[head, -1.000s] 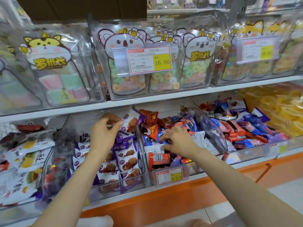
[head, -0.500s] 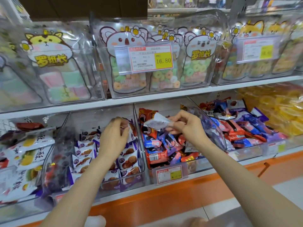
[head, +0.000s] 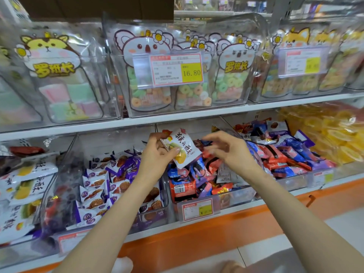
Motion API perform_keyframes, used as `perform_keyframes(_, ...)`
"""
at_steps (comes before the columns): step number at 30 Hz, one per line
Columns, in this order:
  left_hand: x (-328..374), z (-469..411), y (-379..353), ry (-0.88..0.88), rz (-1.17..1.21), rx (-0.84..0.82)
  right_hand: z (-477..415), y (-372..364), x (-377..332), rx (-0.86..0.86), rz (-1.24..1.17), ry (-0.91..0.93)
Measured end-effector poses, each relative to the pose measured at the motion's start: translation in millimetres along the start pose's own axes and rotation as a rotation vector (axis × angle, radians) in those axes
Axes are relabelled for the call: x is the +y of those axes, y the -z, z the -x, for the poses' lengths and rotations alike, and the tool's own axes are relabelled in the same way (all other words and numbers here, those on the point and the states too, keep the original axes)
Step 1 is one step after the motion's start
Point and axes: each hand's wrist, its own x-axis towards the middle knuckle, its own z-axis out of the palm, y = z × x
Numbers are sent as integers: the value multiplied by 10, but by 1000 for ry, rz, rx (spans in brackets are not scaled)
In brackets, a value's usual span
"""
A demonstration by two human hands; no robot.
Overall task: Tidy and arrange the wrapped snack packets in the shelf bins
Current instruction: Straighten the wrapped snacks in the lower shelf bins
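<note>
My left hand (head: 157,154) pinches a white snack packet (head: 182,147) with black characters and a yellow picture, held in the air above the wall between two clear bins. My right hand (head: 226,148) hovers just to the right of the packet with loosely curled fingers that hold nothing. Below my left hand is a clear bin (head: 126,223) of purple-and-white waffle packets (head: 94,182). Below my right hand is a clear bin (head: 236,196) of mixed red, blue and purple packets (head: 185,186).
At far left, a bin holds more white packets (head: 23,186) like the one I hold. Another mixed-packet bin (head: 285,154) and yellow sweets (head: 331,134) lie to the right. The upper shelf (head: 177,117) carries clear candy bags and a 16.80 price tag (head: 176,69). An orange ledge (head: 197,233) runs below.
My right hand lifted the white packet out of the mixed bin and passed it leftward. My left hand rose from the waffle bin and took it; the right hand let go.
</note>
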Motion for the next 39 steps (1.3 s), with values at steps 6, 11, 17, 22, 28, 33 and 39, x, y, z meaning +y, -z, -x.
perform_keyframes(6, -44, -64, -153, -96, -129, 9, -43, 324, 315, -33, 658, -290)
perform_keyframes(11, -94, -105, -230, -121, -149, 10, 11, 225, 402, -430, 937, -411)
perform_keyframes(17, -83, -71, -241, -133, -138, 5, 59, 305, 598, -646, 859, -383)
perform_keyframes(22, -77, -26, -214, -140, -123, -11, 43, 274, 667, -553, 806, -298)
perform_keyframes(28, -39, 5, -172, -123, -116, -14, 78, 295, 667, -473, 730, -240)
perform_keyframes(33, -40, 4, -161, -114, -114, -13, 59, 238, 684, -524, 774, -262)
perform_keyframes(39, -46, -25, -139, -104, -126, -7, 38, 239, 474, -335, 702, -254)
